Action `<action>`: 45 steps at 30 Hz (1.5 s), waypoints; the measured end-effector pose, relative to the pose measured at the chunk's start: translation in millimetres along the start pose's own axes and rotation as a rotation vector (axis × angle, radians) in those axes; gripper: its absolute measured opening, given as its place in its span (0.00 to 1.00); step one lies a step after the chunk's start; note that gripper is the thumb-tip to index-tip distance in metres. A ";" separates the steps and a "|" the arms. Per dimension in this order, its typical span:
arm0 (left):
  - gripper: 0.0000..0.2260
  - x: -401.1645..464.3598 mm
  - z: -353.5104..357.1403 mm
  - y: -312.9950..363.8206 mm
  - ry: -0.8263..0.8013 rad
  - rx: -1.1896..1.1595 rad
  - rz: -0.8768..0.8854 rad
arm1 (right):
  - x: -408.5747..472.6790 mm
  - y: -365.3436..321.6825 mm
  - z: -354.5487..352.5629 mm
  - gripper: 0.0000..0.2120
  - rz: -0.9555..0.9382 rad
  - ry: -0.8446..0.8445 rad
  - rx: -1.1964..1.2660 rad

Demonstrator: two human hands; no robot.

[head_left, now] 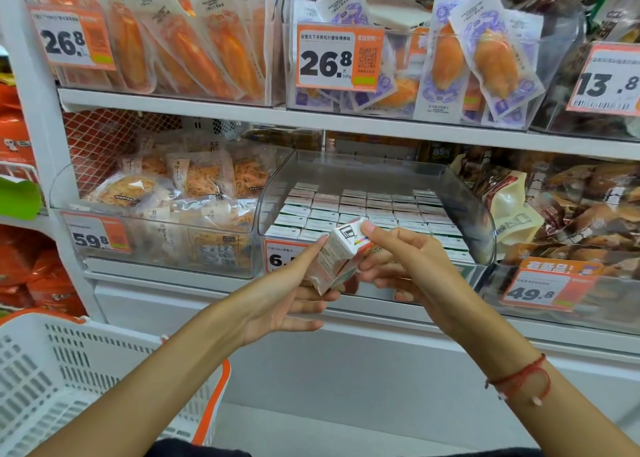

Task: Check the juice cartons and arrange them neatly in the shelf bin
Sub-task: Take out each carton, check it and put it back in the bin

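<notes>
White shop shelving fills the view, with a clear shelf bin [464, 210] at its middle level holding tidy rows of small juice cartons [360, 210], tops upward. In front of the bin's lower lip, a single juice carton [341, 254] is held tilted between both hands. The left hand [291, 297] cradles its lower end, index finger stretched along one side; the right hand [401, 266] pinches the upper corner with thumb on the top face. Judging by its size, the carton should be light, its card walls stiff yet easily dented at corners, so holding the flat sides looks safest. It should slot upright into the front row. A white basket [52, 380] sits lower left.
</notes>
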State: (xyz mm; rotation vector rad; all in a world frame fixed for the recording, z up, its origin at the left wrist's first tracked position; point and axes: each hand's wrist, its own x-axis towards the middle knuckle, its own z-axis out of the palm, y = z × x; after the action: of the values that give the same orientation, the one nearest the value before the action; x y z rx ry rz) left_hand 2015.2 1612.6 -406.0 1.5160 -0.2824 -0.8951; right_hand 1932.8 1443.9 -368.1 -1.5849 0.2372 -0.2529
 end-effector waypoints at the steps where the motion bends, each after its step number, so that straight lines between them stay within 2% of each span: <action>1: 0.35 -0.1 0.7 0.1 0.004 -0.003 0.005 | 0.0 0.0 -0.3 0.19 0.008 -0.001 -0.003; 4: 0.30 -1.1 3.0 0.9 0.023 -0.064 0.055 | 0.0 -0.4 -2.7 0.19 0.033 -0.038 -0.005; 7: 0.23 0.1 3.8 3.3 0.096 -0.154 0.213 | -0.1 0.5 -4.2 0.24 0.067 -0.111 0.009; 12: 0.23 -3.1 11.5 7.2 0.351 -0.030 0.513 | 3.1 10.5 -0.3 0.17 0.034 -0.162 0.028; 15: 0.26 -5.9 15.6 8.8 0.387 -0.028 0.601 | 3.8 12.2 1.7 0.17 -0.028 -0.159 0.024; 17: 0.28 -6.8 15.5 9.5 0.392 -0.071 0.546 | 4.6 12.3 1.5 0.15 -0.160 -0.044 -0.062; 19: 0.29 -7.0 14.3 11.0 0.341 -0.121 0.418 | 5.7 11.6 -2.1 0.16 -0.402 0.148 -0.311; 21: 0.27 -6.8 11.7 11.7 0.247 -0.177 0.318 | 6.9 11.3 -7.5 0.18 -0.686 0.241 -0.582; 24: 0.30 -7.1 8.0 12.2 0.114 -0.294 0.242 | 7.4 14.5 -13.2 0.20 -0.951 0.212 -0.881; 28: 0.32 -6.5 4.9 9.3 0.045 -0.390 0.153 | 9.1 22.3 -11.2 0.22 -1.089 0.152 -1.120; 34: 0.26 3.6 5.8 19.9 0.097 -0.462 0.166 | 16.5 26.1 -13.5 0.24 -1.100 0.130 -1.138; 36: 0.24 8.5 4.2 32.5 0.123 -0.474 0.232 | 20.5 27.9 -23.6 0.26 -1.008 0.159 -1.081; 38: 0.23 17.8 4.0 46.4 0.131 -0.465 0.319 | 26.3 32.4 -40.6 0.27 -0.832 0.230 -1.038; 40: 0.20 31.7 10.5 58.6 0.122 -0.329 0.404 | 32.5 40.5 -60.2 0.24 -0.617 0.287 -1.075; 42: 0.17 49.2 22.2 67.5 0.163 -0.036 0.478 | 37.0 49.1 -73.8 0.22 -0.428 0.302 -1.166; 45: 0.13 72.9 35.4 76.3 0.173 0.402 0.636 | 40.8 54.5 -81.5 0.24 -0.327 0.286 -1.221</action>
State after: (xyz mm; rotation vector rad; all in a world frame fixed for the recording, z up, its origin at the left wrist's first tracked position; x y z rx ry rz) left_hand 2064.9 1525.1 -358.3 1.7060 -0.7999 -0.2031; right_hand 1947.0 1352.4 -419.9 -2.8063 0.3888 -0.6709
